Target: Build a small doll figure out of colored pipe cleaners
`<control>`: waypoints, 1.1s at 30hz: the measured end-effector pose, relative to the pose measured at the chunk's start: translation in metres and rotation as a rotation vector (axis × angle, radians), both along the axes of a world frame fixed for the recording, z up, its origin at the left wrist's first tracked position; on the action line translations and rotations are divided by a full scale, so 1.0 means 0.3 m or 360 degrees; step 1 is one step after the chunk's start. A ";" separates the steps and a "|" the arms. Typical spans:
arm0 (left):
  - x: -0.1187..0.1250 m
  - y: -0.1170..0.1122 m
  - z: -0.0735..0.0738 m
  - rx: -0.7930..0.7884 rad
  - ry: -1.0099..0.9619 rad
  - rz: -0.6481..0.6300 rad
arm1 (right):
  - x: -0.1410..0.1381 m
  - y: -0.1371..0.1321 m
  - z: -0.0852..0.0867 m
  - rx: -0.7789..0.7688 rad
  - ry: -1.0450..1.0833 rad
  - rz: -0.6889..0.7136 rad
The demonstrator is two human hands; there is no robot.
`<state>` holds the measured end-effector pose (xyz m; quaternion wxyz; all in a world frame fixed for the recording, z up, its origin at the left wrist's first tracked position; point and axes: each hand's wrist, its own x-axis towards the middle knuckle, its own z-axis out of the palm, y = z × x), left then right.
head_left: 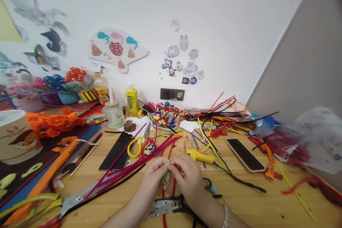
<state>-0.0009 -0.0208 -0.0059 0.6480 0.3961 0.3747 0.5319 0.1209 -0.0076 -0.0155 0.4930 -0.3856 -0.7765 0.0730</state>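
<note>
My left hand [153,176] and my right hand [189,178] meet at the front middle of the table, fingertips pinched together. Between them is a short green pipe cleaner [165,177], gripped by both hands; part of it is hidden by my fingers. Black-handled pliers [167,206] lie under my wrists. A bundle of magenta pipe cleaners [160,148] lies just beyond my left hand. Past my right hand rests a yellow hot glue gun [200,156]. Yellow-handled scissors [135,146] lie farther back on the left.
Large scissors [77,198] lie at the front left. A dark phone [117,153] and another phone [245,155] flank the work area. A paper cup [18,139], glass jar [114,115] and yellow bottle [131,99] stand behind. Loose pipe cleaners [224,117] pile up at the back right.
</note>
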 end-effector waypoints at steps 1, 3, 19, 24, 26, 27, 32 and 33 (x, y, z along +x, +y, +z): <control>-0.001 -0.001 0.004 0.0003 0.0007 0.0014 | 0.005 0.004 0.008 0.0022 -0.0019 0.0019; 0.000 0.000 0.011 0.0003 0.0005 0.0036 | 0.014 0.012 0.023 0.0055 -0.0062 0.0072; -0.017 0.016 0.032 -0.0138 -0.0008 -0.0189 | 0.048 0.035 0.032 0.0170 -0.0396 0.0139; -0.020 0.008 0.041 -0.0104 -0.0075 -0.0162 | 0.044 0.033 0.034 0.0277 -0.0409 0.0131; -0.020 0.008 0.040 -0.0088 -0.0079 -0.0153 | 0.042 0.031 0.033 0.0280 -0.0379 0.0142; -0.020 0.008 0.038 -0.0085 -0.0075 -0.0147 | 0.041 0.030 0.033 0.0286 -0.0355 0.0155; -0.015 0.001 0.034 -0.0058 -0.0076 -0.0112 | 0.036 0.030 0.040 0.0342 -0.0244 0.0256; -0.014 -0.001 0.036 -0.0051 -0.0082 -0.0112 | 0.035 0.031 0.044 0.0313 -0.0215 0.0273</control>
